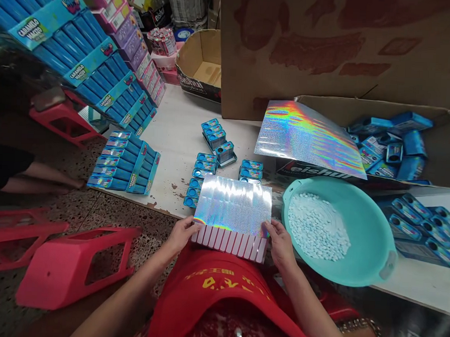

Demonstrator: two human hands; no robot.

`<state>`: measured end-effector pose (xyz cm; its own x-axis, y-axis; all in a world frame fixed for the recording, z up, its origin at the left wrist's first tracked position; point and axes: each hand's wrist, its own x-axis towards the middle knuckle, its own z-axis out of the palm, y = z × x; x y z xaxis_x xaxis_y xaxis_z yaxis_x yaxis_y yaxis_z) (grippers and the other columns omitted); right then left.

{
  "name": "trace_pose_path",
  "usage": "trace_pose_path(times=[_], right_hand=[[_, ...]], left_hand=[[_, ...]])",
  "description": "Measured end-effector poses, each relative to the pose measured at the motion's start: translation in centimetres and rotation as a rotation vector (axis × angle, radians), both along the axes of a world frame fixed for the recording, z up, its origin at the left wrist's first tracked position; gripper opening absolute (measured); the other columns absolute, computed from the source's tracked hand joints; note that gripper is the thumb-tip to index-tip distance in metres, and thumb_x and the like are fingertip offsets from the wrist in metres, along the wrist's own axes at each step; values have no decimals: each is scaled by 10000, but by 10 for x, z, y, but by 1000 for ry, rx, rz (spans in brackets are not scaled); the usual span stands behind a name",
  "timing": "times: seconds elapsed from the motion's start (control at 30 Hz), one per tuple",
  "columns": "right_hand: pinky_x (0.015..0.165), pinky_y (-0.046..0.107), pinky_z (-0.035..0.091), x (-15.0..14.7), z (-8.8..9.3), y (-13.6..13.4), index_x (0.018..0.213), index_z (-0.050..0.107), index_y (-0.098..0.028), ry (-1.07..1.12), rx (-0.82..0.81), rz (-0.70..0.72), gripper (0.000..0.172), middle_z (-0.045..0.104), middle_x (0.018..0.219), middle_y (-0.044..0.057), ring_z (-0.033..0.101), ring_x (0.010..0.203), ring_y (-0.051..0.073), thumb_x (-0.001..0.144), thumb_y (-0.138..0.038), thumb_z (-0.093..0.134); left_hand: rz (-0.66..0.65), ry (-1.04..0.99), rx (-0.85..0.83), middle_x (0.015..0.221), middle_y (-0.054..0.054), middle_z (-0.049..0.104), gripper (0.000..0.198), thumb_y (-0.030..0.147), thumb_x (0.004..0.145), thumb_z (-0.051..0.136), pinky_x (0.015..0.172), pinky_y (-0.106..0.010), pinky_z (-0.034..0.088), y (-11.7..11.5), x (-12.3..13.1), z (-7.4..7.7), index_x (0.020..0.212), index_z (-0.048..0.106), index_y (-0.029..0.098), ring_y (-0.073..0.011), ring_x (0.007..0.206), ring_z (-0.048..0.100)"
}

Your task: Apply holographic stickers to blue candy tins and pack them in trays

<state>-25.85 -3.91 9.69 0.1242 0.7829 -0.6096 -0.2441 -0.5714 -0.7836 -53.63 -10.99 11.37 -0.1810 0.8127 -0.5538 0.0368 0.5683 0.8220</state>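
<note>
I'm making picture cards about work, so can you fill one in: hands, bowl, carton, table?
Hands: left hand and right hand grip opposite edges of a shiny sheet
Under sheet: row of pale strips, partly covered
Bowl: teal bowl, with small pale pieces inside
Carton: open carton holding blue packs; second shiny sheet lies across its left part
Table: white table, paint worn in patches

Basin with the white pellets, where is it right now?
In the head view, the basin is right of centre at the near edge of the table, beside your right hand and nearer you than the carton of blue boxes.
</note>
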Motion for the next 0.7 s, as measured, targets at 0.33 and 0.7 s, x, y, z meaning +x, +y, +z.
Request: trace_pose_path(times=[0.33, 0.7], right_hand=[[546, 215, 474, -1, 31, -5, 755, 530, -203, 103, 85, 130, 430, 632, 635, -48, 567, 548, 95, 553, -453, 815], [712, 297, 526, -11, 64, -14, 1088, 529, -246, -216, 361, 143, 517, 660, 1001, 47, 635, 796, 166, 649, -398, 756]], left_hand=[[196, -276, 78, 840, -37, 680, 819, 415, 699, 687, 694, -251, 466, 10, -7, 41, 1396, 311, 206, -164, 770, 622], [214, -114, 165, 965, -61, 683, 480, 362, 618, 736, 707, -242, 495, 13, -2, 67, 1044, 664, 153, -161, 810, 618]])
